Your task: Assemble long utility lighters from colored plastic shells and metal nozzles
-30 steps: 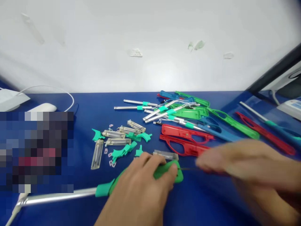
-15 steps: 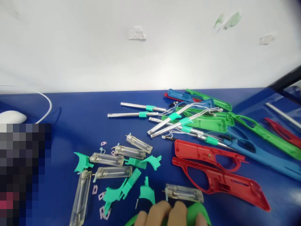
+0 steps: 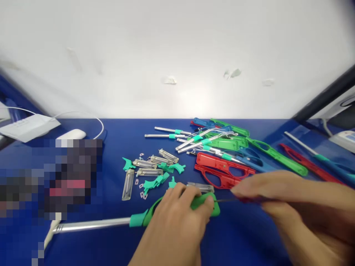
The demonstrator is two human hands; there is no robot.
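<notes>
My left hand [image 3: 180, 214] is closed around the green handle [image 3: 215, 209] of a long-nosed gas lighter, pressing it to the blue table. Its silver metal tube [image 3: 97, 224] points left, with a teal collar [image 3: 137, 219] where it meets the handle. My right hand [image 3: 288, 207] is closed on a thin tool that looks like a screwdriver, its narrow metal shaft [image 3: 226, 200] reaching the right end of the green handle. My fingers hide most of the tool's grip. Beyond my left hand lie clear fuel tanks [image 3: 149, 172], teal trigger pieces [image 3: 149, 184] and small pale clips [image 3: 142, 194].
Red handle halves [image 3: 213, 162] lie just beyond my right hand. Farther back are silver tubes with wires [image 3: 191, 142], green shells [image 3: 277, 155] and blue shells [image 3: 253, 160]. A white mouse [image 3: 73, 135] sits at left. A white wall [image 3: 177, 55] rises behind the table.
The view has tilted up and pulled back, so the table parts appear smaller. My right hand with the thin tool, and the lighter's metal tube, have come into sight.
</notes>
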